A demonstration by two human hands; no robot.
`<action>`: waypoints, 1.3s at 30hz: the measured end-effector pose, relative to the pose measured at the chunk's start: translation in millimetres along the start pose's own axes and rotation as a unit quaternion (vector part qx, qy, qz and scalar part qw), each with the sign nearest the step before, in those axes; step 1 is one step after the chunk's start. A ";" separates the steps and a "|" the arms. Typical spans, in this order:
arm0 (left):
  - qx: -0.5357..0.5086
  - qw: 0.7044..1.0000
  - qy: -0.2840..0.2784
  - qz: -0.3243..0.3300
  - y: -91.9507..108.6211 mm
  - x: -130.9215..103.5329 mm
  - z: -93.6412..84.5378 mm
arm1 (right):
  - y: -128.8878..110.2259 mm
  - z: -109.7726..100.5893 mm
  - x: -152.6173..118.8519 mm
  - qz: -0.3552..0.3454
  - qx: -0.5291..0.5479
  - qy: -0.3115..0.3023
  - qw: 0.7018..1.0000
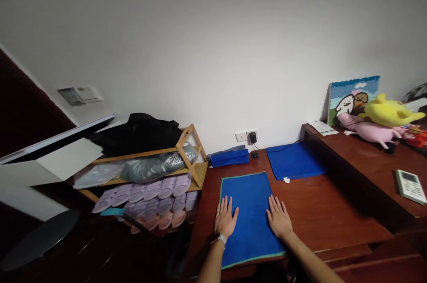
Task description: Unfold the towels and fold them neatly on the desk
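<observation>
A blue cloth (251, 218) with a green edge lies spread on the brown wooden table (320, 220). My left hand (226, 218) rests flat on the cloth's left side, its fingers somewhat apart, a light band at the wrist. On the right edge of the same cloth lies my right hand (279, 218), palm down with the fingers spread. Neither hand holds anything. Farther back is another blue cloth (296, 160), flat with a white tag at its front edge. A folded blue cloth (230, 157) sits against the wall at the back left.
Left of the table stands a wooden rack (193, 158) with slippers (167, 187) and a black bag (140, 134). A plugged-in adapter (252, 137) is on the wall. The raised right surface holds plush toys (387, 111), a picture (353, 98) and a white device (411, 186).
</observation>
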State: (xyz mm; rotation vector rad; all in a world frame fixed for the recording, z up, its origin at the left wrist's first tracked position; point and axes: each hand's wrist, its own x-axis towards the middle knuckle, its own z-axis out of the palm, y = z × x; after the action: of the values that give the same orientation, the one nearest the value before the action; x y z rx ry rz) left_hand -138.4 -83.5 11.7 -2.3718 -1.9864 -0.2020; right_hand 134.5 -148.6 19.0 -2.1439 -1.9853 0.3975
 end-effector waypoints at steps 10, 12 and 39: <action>-0.045 0.989 0.024 0.137 102.2 1.3 0.6 | 0.0 -6.4 0.9 -0.009 0.010 -0.001 1.000; -0.069 0.986 0.002 0.154 138.3 -1.3 5.1 | 1.5 -5.7 0.9 -0.022 0.002 -0.005 1.000; 0.018 0.999 -0.016 -0.022 -2.1 -78.5 -13.4 | 0.4 -5.6 -82.9 -0.002 0.013 -0.006 1.000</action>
State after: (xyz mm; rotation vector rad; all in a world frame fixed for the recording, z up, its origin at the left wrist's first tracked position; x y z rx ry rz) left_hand -154.9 -161.4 15.0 -2.3270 -2.0396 -0.1287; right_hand 131.2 -230.9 29.6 -2.1273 -1.9789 0.4339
